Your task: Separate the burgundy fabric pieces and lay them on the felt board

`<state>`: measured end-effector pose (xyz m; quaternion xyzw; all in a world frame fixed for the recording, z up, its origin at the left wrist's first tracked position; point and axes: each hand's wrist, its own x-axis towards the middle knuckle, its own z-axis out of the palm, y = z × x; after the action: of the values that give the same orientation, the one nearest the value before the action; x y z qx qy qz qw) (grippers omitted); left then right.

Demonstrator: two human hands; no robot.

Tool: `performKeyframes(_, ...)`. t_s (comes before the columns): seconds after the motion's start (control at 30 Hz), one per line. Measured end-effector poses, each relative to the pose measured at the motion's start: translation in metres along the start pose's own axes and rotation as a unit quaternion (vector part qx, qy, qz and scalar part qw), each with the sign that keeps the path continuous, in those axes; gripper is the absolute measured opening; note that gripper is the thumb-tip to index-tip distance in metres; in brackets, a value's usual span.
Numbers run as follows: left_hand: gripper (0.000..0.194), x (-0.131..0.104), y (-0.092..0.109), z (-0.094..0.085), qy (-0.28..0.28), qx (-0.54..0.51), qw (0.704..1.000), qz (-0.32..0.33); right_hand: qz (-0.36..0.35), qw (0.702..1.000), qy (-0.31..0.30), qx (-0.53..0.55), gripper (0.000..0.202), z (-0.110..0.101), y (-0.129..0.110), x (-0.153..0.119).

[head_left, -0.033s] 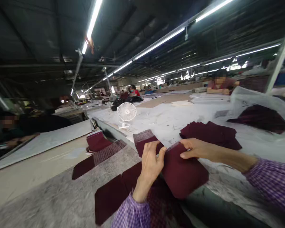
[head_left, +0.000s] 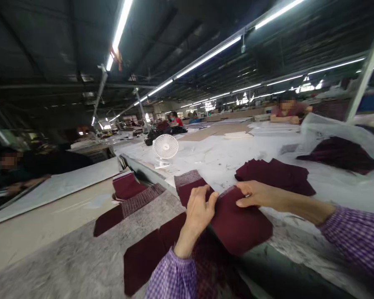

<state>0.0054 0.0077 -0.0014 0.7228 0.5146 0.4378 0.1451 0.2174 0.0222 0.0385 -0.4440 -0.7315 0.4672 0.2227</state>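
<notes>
1. Fabric in play: a maroon panel (head_left: 243, 228) with angled corners slanted across the edge of the white-covered bench (head_left: 205, 155), between both hands.
2. Right hand (head_left: 255, 193), and what a neat grip: clamped on the maroon panel at its upper edge, thumb in front, presumably keeping that face spread.
3. Left hand (head_left: 201, 207) met the opposite side, perhaps to steady it; whether its grip was closed, I could not tell.
4. Maroon cloth pile (head_left: 274, 176) lay just beyond the right hand, seemingly placed within reach.
5. White fan (head_left: 166, 146) faced the worker, likely for air!
</notes>
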Motion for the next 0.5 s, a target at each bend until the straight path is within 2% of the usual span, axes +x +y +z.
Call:
performKeyframes(0.1, 0.03, 0.017, 0.0, 0.02, -0.091, -0.058, 0.992, -0.062, 0.008, 1.0, 0.003, -0.009, 0.031, -0.005, 0.007, 0.003)
performKeyframes(0.2, 0.021, 0.026, 0.003, 0.036, -0.112, -0.04, 0.989, -0.089, -0.007, 0.996, 0.023, -0.086, 0.025, -0.013, 0.016, 0.007)
performKeyframes(0.3, 0.018, 0.027, 0.008, 0.045, -0.122, 0.053, 0.991, -0.014, -0.003, 0.974, 0.044, -0.223, 0.023, -0.025, 0.022, 0.009)
performKeyframes(0.37, 0.023, 0.025, 0.01, 0.049, -0.129, 0.105, 0.985, 0.042, -0.008, 0.945, 0.074, -0.319, 0.02, -0.033, 0.023, 0.01)
performKeyframes(0.43, 0.027, 0.021, 0.01, 0.05, -0.133, 0.137, 0.978, 0.079, -0.063, 0.913, 0.1, -0.39, 0.02, -0.039, 0.025, 0.012)
performKeyframes(0.5, 0.031, 0.019, 0.009, 0.051, -0.133, 0.161, 0.972, 0.108, -0.146, 0.886, 0.096, -0.429, 0.024, -0.041, 0.028, 0.015)
